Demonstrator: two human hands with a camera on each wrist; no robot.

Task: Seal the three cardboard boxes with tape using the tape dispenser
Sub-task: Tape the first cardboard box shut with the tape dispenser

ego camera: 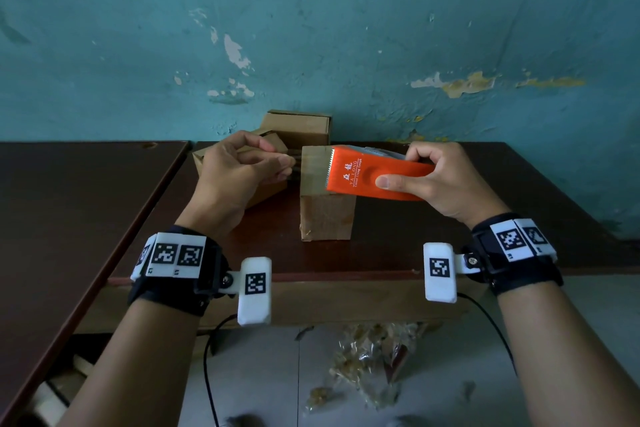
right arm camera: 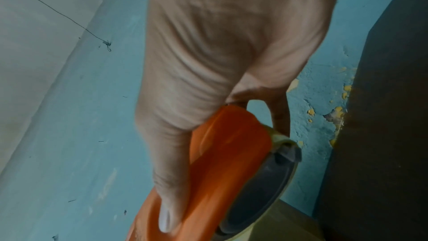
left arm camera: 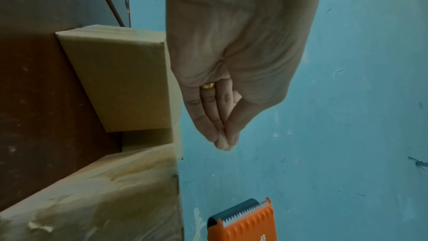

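My right hand grips an orange tape dispenser by its body, thumb on the flat side, with the toothed blade pointing left. It hovers over the top of an upright cardboard box. My left hand pinches the free end of clear tape, stretched from the blade across the box top. Two more boxes lie behind, partly hidden by my left hand. In the left wrist view the left hand has thumb and fingers pressed together above the dispenser. The right wrist view shows the dispenser with its tape roll.
The boxes stand on a dark brown table against a peeling teal wall. A second brown table adjoins on the left. Crumpled plastic wrappers and a black cable lie on the floor below the front edge.
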